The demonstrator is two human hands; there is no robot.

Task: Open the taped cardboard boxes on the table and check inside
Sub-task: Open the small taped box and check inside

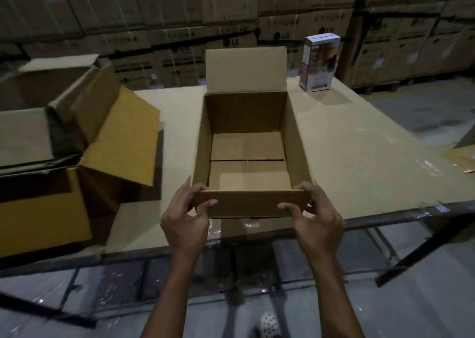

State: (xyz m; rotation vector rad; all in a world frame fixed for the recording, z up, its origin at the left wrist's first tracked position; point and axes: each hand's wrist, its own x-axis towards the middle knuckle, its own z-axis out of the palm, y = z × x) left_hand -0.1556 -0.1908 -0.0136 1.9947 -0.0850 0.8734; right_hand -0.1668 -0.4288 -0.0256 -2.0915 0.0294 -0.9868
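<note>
Head view: both hands, left (186, 215) and right (314, 213), grip the open cardboard box's (248, 142) near flap (253, 204); inside empty.

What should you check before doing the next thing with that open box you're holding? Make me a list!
1. Both hands hold the near flap: left hand and right hand pinch its two ends. Ok.
2. The open box sits fully on the table: ok, though its near end is close to the edge.
3. Inside checked: only bare bottom flaps show, nothing in it. Ok.
4. Far flap stands upright, out of the way. Ok.
5. Other boxes at the left: flaps open, contents hidden. Cannot tell.
6. The small white box at the far corner: looks closed. Not ok yet.
</note>
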